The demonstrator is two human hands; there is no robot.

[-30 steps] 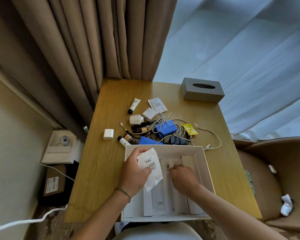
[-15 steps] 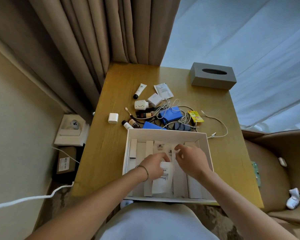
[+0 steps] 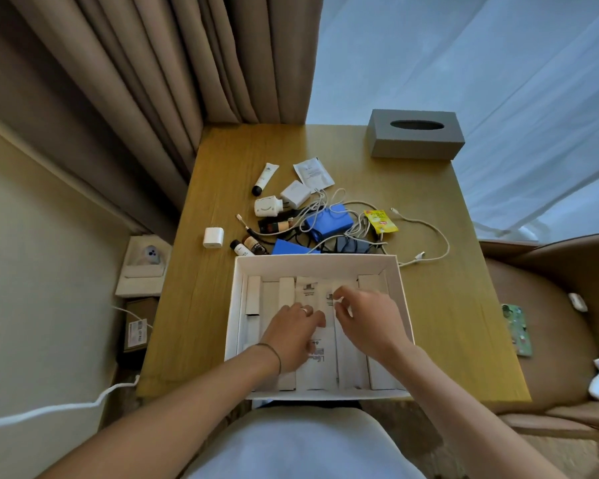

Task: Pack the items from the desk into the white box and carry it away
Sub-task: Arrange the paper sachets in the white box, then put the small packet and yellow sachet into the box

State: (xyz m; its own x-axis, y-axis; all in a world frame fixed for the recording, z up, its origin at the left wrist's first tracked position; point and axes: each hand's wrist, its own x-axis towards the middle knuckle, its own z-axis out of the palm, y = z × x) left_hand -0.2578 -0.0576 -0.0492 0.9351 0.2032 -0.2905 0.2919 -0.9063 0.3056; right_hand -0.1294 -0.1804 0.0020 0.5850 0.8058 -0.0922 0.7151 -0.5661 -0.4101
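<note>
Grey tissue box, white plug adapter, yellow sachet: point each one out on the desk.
Grey tissue box (image 3: pixel 416 146): head view, on its front wall.
White plug adapter (image 3: pixel 213 238): head view, middle of its top face.
Yellow sachet (image 3: pixel 380 221): head view, centre of the packet.

Single head-worn wide-angle view, looking forward and steeply down from above the near edge of the desk (image 3: pixel 426 243). The white box (image 3: pixel 317 262) lies close beneath the lens — its near wall just above the wearer's lap. Beyond the box the desk recedes toward the curtains (image 3: pixel 159 81); a chair (image 3: pixel 550 323) lies to the box's right. No second view.
</note>
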